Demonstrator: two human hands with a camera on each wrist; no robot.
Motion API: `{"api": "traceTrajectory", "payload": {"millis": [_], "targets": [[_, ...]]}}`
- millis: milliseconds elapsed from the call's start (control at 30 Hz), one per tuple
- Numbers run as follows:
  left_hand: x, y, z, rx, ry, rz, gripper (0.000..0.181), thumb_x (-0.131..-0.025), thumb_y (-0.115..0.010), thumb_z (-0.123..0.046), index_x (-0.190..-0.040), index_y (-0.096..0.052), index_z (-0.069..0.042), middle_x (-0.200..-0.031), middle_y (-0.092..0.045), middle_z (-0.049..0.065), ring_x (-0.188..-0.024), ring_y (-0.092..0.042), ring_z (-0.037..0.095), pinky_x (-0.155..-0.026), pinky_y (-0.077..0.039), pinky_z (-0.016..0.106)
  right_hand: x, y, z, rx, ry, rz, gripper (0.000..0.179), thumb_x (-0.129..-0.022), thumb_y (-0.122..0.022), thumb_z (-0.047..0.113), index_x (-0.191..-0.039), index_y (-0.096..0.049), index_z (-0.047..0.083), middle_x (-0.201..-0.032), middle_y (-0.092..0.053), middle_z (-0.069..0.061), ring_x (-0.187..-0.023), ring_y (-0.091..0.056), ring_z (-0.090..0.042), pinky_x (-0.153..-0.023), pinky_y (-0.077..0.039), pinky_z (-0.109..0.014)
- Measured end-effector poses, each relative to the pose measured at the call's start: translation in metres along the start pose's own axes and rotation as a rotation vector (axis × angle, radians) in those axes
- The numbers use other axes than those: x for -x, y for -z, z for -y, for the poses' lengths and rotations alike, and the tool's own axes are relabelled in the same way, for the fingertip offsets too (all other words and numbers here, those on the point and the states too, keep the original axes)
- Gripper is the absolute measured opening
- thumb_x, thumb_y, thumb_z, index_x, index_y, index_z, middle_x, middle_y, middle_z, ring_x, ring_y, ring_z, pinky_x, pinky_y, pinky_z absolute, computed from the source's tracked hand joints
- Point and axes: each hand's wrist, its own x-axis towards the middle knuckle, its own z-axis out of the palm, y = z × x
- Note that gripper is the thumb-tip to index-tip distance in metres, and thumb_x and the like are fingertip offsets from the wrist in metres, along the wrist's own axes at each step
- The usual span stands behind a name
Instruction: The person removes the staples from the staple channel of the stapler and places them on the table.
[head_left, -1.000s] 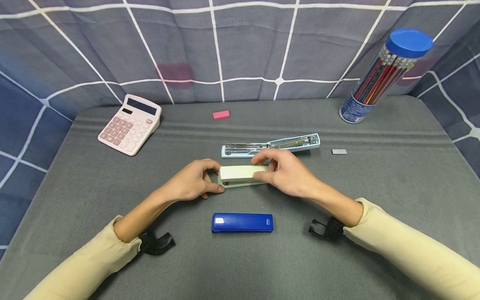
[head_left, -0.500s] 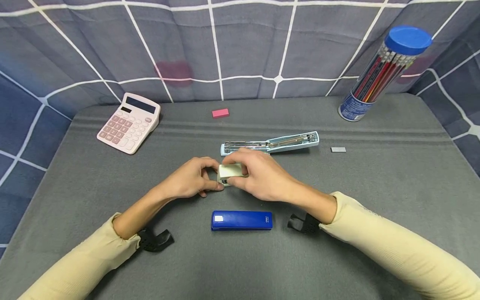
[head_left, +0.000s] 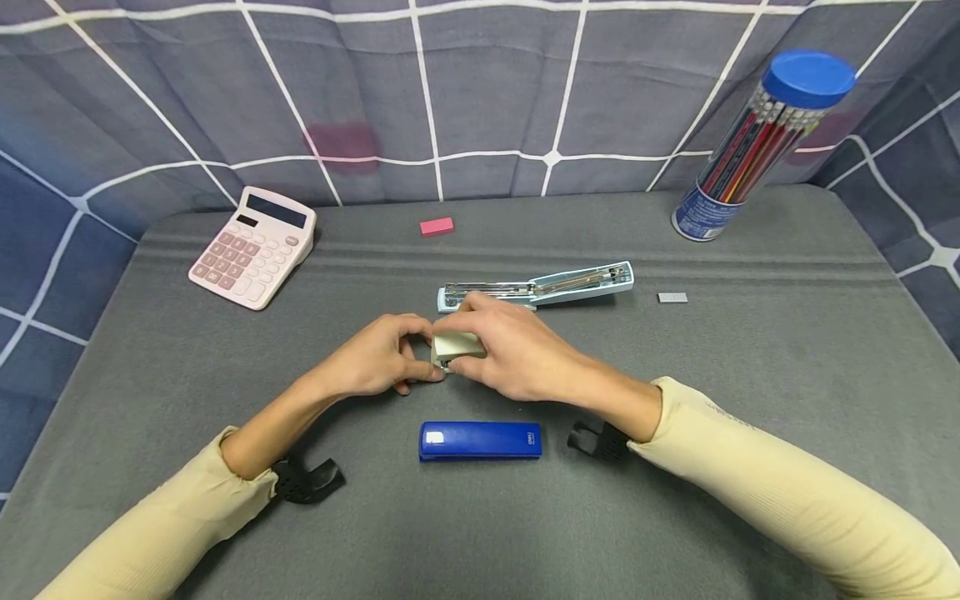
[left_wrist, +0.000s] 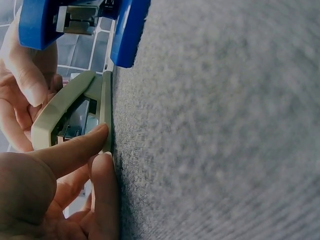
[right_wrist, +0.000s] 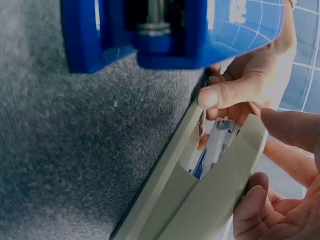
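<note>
– Where is the pale green stapler (head_left: 457,344) held?
– On the grey tabletop (head_left: 480,542); its base is pinched by the left grip (head_left: 377,360), its top is clasped by the right grip (head_left: 519,352).
– And the room?
– The tabletop is backed by grid-patterned cloth (head_left: 495,92).

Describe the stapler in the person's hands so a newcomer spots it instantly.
On the grey tabletop, find the left hand and right hand. Between the opened light blue stapler and the deep blue stapler is the pale green stapler, the only one held.
</note>
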Motion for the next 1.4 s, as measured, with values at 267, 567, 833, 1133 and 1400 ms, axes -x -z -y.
{"api": "traceTrajectory", "payload": {"millis": [267,567,833,1133,1400], "targets": [[0.000,0.000,0.000,0.003,0.013,-0.004,0.031,-0.081,-0.083,-0.012,-0.104,-0.065,-0.001,-0.058,-0.055,0.005,-0.045,-0.058,0.019,-0.044,-0.050,0.030,-0.002,0.000,-0.004,0.039,0.043,0.008,0.038,-0.090,-0.074,0.011,-0.126,-0.068,0.016,-0.103,-0.057,0.000,-0.080,-0.052,-0.013,-0.068,-0.045,-0.029],[0.001,0.000,-0.001,0.012,0.020,0.001,0.036,-0.081,-0.082,-0.010,-0.112,-0.067,-0.001,-0.065,-0.058,0.007,-0.046,-0.058,0.019,-0.044,-0.049,0.029,0.014,0.016,-0.020,-0.035,0.284,-0.118,0.035,-0.093,-0.068,0.007,-0.127,-0.068,0.016,-0.104,-0.054,-0.002,-0.076,-0.047,-0.011,-0.065,-0.044,-0.030],[0.001,0.001,-0.002,0.019,0.001,0.004,0.035,-0.081,-0.081,-0.007,-0.113,-0.069,-0.002,-0.077,-0.061,0.008,-0.046,-0.057,0.018,-0.043,-0.048,0.029,0.032,0.029,-0.034,-0.071,0.352,-0.281,0.033,-0.089,-0.070,-0.001,-0.121,-0.067,0.008,-0.106,-0.057,-0.003,-0.076,-0.050,-0.008,-0.063,-0.044,-0.027],[0.001,0.001,-0.001,0.017,-0.002,0.005,0.034,-0.081,-0.081,-0.007,-0.113,-0.069,-0.002,-0.068,-0.060,0.007,-0.046,-0.056,0.017,-0.042,-0.048,0.028,0.048,0.038,-0.044,0.017,0.360,-0.327,0.044,-0.089,-0.068,-0.004,-0.130,-0.062,0.008,-0.107,-0.054,-0.005,-0.077,-0.049,-0.007,-0.065,-0.042,-0.024],[0.002,0.000,-0.001,0.016,0.002,0.003,0.034,-0.081,-0.081,-0.007,-0.113,-0.069,-0.003,-0.072,-0.060,0.007,-0.046,-0.055,0.017,-0.042,-0.049,0.029,0.064,0.052,-0.051,-0.062,0.274,-0.366,0.038,-0.083,-0.072,-0.009,-0.117,-0.066,0.006,-0.104,-0.060,0.001,-0.076,-0.050,-0.008,-0.064,-0.041,-0.020]]}}
